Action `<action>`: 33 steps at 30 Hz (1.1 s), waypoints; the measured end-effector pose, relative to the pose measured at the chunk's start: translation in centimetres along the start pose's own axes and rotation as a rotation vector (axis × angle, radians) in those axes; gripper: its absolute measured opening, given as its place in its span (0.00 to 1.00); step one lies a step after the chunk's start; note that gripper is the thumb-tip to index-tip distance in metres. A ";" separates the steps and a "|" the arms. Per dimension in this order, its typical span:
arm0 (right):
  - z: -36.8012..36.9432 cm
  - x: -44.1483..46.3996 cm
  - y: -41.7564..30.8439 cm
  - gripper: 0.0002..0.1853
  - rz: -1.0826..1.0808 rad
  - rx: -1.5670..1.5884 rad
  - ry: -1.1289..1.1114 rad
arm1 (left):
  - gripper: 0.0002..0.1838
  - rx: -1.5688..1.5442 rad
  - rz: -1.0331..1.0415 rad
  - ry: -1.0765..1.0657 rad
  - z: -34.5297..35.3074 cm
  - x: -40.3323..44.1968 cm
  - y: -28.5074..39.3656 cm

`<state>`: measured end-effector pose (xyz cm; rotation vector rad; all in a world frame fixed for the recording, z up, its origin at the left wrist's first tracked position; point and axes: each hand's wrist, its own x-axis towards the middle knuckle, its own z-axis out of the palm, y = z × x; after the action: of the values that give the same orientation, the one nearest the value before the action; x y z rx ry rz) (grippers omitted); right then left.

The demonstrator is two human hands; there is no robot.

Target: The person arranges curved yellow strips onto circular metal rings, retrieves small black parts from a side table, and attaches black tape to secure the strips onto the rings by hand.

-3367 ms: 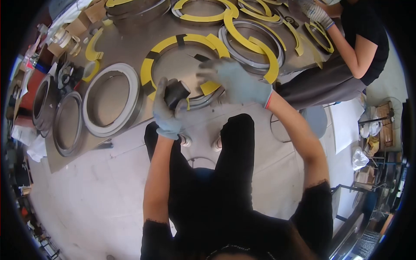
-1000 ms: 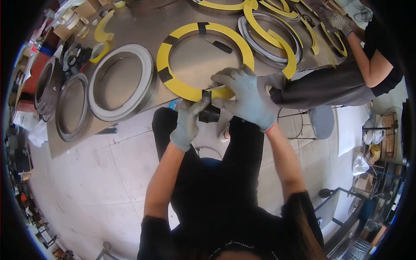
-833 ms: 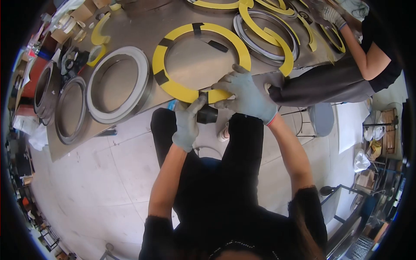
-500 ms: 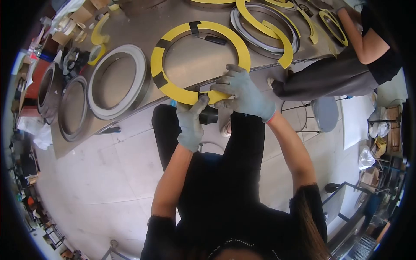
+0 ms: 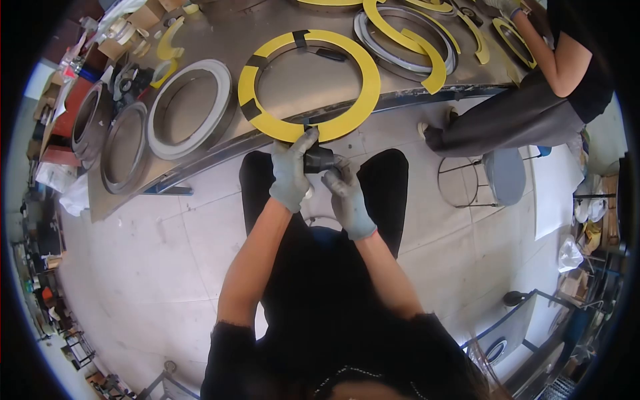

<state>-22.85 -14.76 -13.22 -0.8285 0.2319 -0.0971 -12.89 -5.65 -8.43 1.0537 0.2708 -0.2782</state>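
Note:
A large flat yellow ring point(image 5: 365, 73) overhangs the table's near edge, with black tape patches at several spots around it. My left hand point(image 5: 291, 170), in a grey glove, is closed on the ring's near rim, its thumb on top by a black patch. Just below that rim hangs a black roll, apparently tape point(image 5: 319, 160), between my hands. My right hand point(image 5: 349, 200), also gloved, has its curled fingers against the roll's right side; the fingertips are partly hidden. Inside the ring, a black-handled tool point(image 5: 330, 55) lies on the table.
On the metal table point(image 5: 200, 41), a grey-white ring point(image 5: 223, 100) stands to the left beside darker rings point(image 5: 125, 150). Yellow arc pieces point(image 5: 437, 70) rest over another ring at right. A co-worker point(image 5: 567, 73) stands at the far right near a stool point(image 5: 505, 177).
My right hand has left the yellow ring's right rim and come down to the black roll. My left hand stays on the near rim. The view has shifted slightly.

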 end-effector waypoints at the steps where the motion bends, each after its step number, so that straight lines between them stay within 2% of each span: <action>1: 0.2 0.1 -0.3 0.24 0.030 0.115 -0.024 | 0.21 0.006 0.027 -0.017 -0.1 0.1 -0.3; 5: -0.1 0.9 0.0 0.21 -0.146 -0.035 -0.117 | 0.24 0.024 0.028 0.002 0.5 -0.5 -0.3; 8: 0.4 0.2 0.1 0.20 -0.026 -0.021 -0.079 | 0.20 0.032 0.058 0.063 1.2 -0.5 -0.6; 11: 0.4 0.8 -0.2 0.19 -0.058 -0.257 -0.123 | 0.20 0.012 0.102 0.059 1.1 0.0 -1.3; 14: -0.5 1.8 2.0 0.21 -0.358 -0.425 -0.053 | 0.19 -0.005 0.099 0.013 1.0 -0.3 -1.1; 17: -1.4 3.7 3.3 0.19 -0.370 -0.484 0.015 | 0.17 -0.026 -0.074 -0.035 2.7 -3.2 1.4; 20: -1.2 7.6 2.7 0.19 -0.309 -0.230 -0.057 | 0.16 -0.041 0.078 0.054 0.7 -1.2 -2.1; 23: -4.2 9.4 3.4 0.21 -0.039 -0.069 -0.117 | 0.18 -0.221 0.006 -0.034 0.0 -1.8 -2.1; 24: -3.1 8.2 2.1 0.21 -0.037 0.162 -0.025 | 0.21 -0.282 0.016 0.002 0.5 -2.5 -2.0; 25: 0.5 5.5 -2.4 0.18 -0.028 0.308 0.066 | 0.21 -0.307 0.038 0.013 0.8 -2.8 -2.1; 27: -1.1 3.2 -4.4 0.14 0.096 0.188 0.409 | 0.22 -0.361 0.082 0.031 1.3 -3.0 -2.2; 29: -0.3 2.1 -7.9 0.13 -0.101 -0.192 0.307 | 0.24 -0.390 0.085 0.017 0.7 -2.6 -2.5; 30: 1.8 2.1 -10.2 0.13 -0.123 -0.341 0.211 | 0.23 -0.444 0.073 0.035 0.5 -2.4 -2.6; 31: 4.0 2.2 -12.5 0.13 -0.031 -0.486 0.078 | 0.23 -0.495 0.058 0.052 0.3 -2.3 -2.8; 33: 6.4 3.9 -14.2 0.13 0.317 -0.552 -0.038 | 0.22 -0.567 0.042 0.034 0.0 -1.8 -2.9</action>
<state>-17.50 -20.38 0.77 -1.3283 0.3584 0.2929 -15.56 -6.82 -10.21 0.5036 0.3333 -0.1316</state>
